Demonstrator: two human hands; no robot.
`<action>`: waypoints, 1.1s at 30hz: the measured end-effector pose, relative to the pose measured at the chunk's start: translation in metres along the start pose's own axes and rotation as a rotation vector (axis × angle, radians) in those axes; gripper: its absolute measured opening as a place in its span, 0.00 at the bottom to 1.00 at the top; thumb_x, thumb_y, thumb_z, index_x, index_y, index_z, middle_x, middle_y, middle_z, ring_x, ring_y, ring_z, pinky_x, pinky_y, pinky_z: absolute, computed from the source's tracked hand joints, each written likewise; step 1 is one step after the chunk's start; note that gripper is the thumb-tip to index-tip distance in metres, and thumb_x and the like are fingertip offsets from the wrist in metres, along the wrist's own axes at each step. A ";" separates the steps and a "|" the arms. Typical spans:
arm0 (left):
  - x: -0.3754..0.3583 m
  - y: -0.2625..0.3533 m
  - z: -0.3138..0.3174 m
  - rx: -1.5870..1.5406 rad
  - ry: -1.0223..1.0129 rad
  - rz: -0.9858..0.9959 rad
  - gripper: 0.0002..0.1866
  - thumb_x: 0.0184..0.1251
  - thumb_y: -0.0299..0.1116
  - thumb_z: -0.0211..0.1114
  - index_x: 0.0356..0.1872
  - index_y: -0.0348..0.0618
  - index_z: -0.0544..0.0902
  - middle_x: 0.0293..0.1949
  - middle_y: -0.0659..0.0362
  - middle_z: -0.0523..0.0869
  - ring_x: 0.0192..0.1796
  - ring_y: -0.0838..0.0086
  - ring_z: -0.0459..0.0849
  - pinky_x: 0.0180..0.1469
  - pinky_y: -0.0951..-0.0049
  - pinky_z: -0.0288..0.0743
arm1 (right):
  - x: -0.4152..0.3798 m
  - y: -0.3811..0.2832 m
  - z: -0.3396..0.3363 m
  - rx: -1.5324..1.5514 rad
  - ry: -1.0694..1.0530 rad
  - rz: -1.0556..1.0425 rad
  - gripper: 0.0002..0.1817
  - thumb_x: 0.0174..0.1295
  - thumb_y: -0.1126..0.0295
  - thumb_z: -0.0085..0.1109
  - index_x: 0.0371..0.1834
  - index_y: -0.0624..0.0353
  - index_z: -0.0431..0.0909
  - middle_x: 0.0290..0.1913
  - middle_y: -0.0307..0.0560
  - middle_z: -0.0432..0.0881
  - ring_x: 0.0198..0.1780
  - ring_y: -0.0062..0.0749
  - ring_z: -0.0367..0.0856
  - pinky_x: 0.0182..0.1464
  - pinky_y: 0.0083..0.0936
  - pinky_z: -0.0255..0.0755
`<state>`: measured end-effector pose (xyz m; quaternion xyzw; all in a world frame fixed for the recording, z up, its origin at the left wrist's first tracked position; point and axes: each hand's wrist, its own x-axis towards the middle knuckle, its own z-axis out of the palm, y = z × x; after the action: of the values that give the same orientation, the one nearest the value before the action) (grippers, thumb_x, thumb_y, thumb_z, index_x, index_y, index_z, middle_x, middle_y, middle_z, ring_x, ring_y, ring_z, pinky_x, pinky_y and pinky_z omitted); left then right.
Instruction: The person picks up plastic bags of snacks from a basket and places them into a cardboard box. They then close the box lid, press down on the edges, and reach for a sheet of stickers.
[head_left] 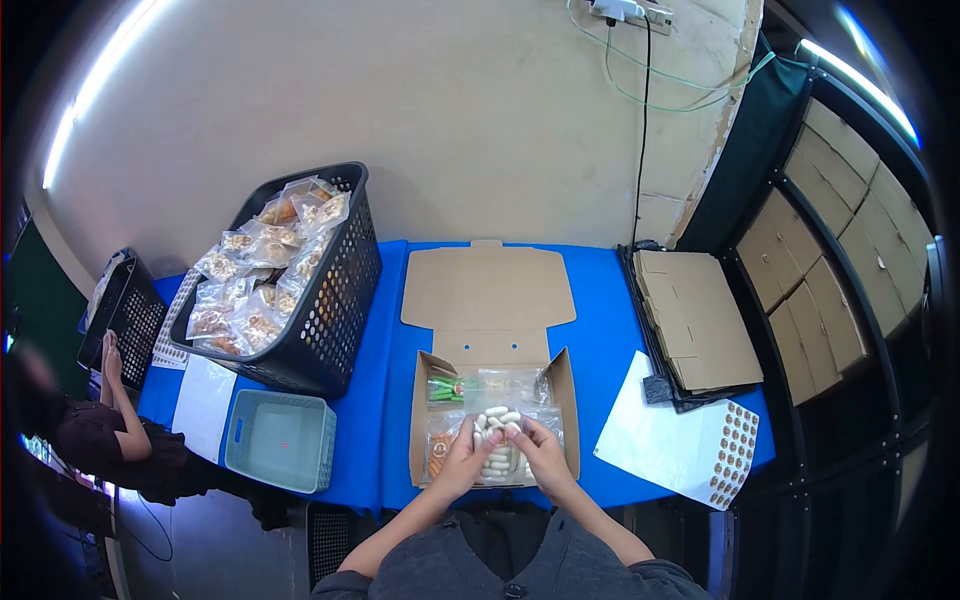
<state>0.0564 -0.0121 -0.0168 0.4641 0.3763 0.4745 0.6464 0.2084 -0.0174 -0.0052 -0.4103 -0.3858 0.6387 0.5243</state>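
Note:
Both of my hands pinch a clear bag of white, capsule-shaped pieces (497, 466), held over the front part of an open cardboard box (571, 420). My left hand (464, 458) closes on the bag's left side, and my right hand (541, 460) grips its right side with the thumb in front. Inside the box, a bag with green sticks (445, 389) lies at the back left. A bag of orange-brown pieces (439, 452) is at the front left, partly behind my left hand. Another clear bag (515, 382) lies at the back right. The box's lid (488, 290) is folded back flat.
A black basket (340, 290) heaped with small labelled bags stands left, behind a grey-green tray (280, 480). Right are flat cardboard boxes (695, 320) and a sheet of round stickers (735, 455). Another person (110, 440) is at far left.

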 end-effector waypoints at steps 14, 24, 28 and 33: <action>0.000 0.005 0.002 0.127 -0.056 0.227 0.26 0.60 0.30 0.69 0.56 0.36 0.67 0.54 0.53 0.73 0.56 0.72 0.73 0.59 0.71 0.68 | 0.002 -0.018 -0.014 -0.362 -0.051 -0.383 0.06 0.62 0.72 0.61 0.35 0.63 0.83 0.53 0.49 0.78 0.55 0.34 0.74 0.59 0.30 0.65; 0.003 0.043 -0.011 0.284 -0.030 0.182 0.11 0.66 0.28 0.63 0.47 0.40 0.85 0.33 0.58 0.85 0.35 0.81 0.79 0.39 0.79 0.70 | 0.000 -0.031 -0.021 -0.427 -0.261 -0.245 0.17 0.71 0.61 0.47 0.50 0.59 0.81 0.56 0.47 0.77 0.62 0.35 0.68 0.66 0.31 0.56; 0.008 0.038 -0.018 0.227 0.040 0.131 0.14 0.72 0.29 0.55 0.55 0.43 0.80 0.38 0.57 0.86 0.37 0.83 0.79 0.42 0.81 0.71 | 0.000 -0.029 -0.020 -0.322 -0.222 -0.102 0.22 0.74 0.57 0.41 0.57 0.62 0.76 0.58 0.47 0.76 0.65 0.35 0.65 0.68 0.31 0.53; 0.010 0.042 -0.023 0.475 0.110 0.364 0.18 0.74 0.34 0.51 0.62 0.44 0.74 0.46 0.53 0.85 0.47 0.73 0.82 0.53 0.74 0.71 | -0.006 -0.029 -0.007 -0.327 -0.012 -0.114 0.23 0.75 0.58 0.39 0.58 0.66 0.74 0.56 0.52 0.78 0.57 0.32 0.76 0.62 0.28 0.64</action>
<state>0.0271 0.0083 0.0166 0.6358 0.4218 0.5055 0.4029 0.2257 -0.0181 0.0201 -0.4636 -0.5103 0.5393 0.4836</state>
